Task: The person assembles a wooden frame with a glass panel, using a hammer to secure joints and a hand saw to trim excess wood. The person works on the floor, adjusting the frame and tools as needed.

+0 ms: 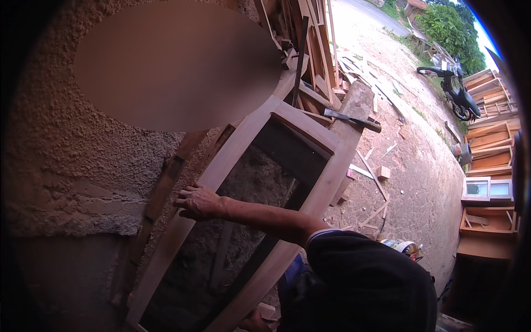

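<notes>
A long pale wooden frame [329, 188] with an open middle lies slanted in front of me, resting on timber. My right hand [200, 202] reaches across the opening to the far rail, with its fingers bent over the outer edge. At the bottom of the picture, my left hand [254, 322] shows only in part beside the near rail; its fingers are mostly hidden. A chisel-like tool [348, 118] with a metal blade and dark handle lies across a thick plank near the frame's upper end.
A rough wall [110, 160] stands close on the left. Boards [315, 39] lean at the top, with offcuts and a wood block [383, 172] on the dirt floor. To the right are a bucket [404, 248], a motorcycle [462, 97] and stacked wooden frames [492, 146].
</notes>
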Tool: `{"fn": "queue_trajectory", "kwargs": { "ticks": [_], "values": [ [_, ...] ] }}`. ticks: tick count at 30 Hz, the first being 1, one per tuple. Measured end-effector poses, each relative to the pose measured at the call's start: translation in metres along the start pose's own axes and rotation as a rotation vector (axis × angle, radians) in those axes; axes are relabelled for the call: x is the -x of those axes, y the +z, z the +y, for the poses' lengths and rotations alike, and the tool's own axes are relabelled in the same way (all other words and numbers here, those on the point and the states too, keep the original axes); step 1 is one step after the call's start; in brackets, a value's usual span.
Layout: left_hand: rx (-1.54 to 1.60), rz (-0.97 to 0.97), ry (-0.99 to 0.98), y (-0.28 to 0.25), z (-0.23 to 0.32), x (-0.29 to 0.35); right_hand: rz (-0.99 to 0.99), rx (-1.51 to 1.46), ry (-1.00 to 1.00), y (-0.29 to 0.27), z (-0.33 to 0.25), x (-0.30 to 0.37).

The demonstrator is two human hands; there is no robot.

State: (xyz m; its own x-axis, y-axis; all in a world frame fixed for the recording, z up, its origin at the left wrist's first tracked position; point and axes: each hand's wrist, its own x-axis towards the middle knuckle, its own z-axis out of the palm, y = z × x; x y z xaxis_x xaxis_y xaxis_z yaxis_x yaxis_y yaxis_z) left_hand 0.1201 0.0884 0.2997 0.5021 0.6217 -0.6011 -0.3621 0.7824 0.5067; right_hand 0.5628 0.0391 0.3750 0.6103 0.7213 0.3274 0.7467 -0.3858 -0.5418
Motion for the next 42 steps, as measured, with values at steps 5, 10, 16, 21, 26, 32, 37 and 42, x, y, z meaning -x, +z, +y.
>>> {"fn": "queue_trajectory", "kwargs": {
  "ticks": [5, 10, 16, 21, 26, 32, 37, 42],
  "values": [
    [0.16, 0.157, -0.116, 0.02, -0.053, 0.032, 0.501, 0.01, 0.442, -0.103, 0.017, 0.228],
    [-0.043, 0.318, -0.158, 0.054, -0.123, 0.023, 1.078, -0.668, 1.424, -0.122, 0.043, 0.39],
    [-0.137, 0.468, -0.158, 0.06, -0.114, -0.013, 0.875, -1.344, 1.292, -0.103, 0.076, 0.432],
    [-0.167, 0.486, -0.161, 0.055, -0.11, -0.029, 0.867, -1.275, 1.296, -0.126, 0.117, 0.447],
    [-0.208, 0.404, -0.132, 0.046, -0.107, -0.028, 0.803, -1.288, 1.272, -0.132, 0.122, 0.45],
    [-0.828, 0.111, -0.616, 0.075, -0.113, 0.047, 0.656, -1.241, 1.323, -0.139, 0.12, 0.45],
    [-1.842, -0.816, 0.355, 0.181, -0.215, 0.097, 0.516, -1.241, 1.267, -0.135, 0.122, 0.476],
    [-2.128, -1.485, 0.962, 0.289, -0.333, 0.088, 0.457, -1.124, 1.4, -0.106, 0.112, 0.548]
  ]
}}
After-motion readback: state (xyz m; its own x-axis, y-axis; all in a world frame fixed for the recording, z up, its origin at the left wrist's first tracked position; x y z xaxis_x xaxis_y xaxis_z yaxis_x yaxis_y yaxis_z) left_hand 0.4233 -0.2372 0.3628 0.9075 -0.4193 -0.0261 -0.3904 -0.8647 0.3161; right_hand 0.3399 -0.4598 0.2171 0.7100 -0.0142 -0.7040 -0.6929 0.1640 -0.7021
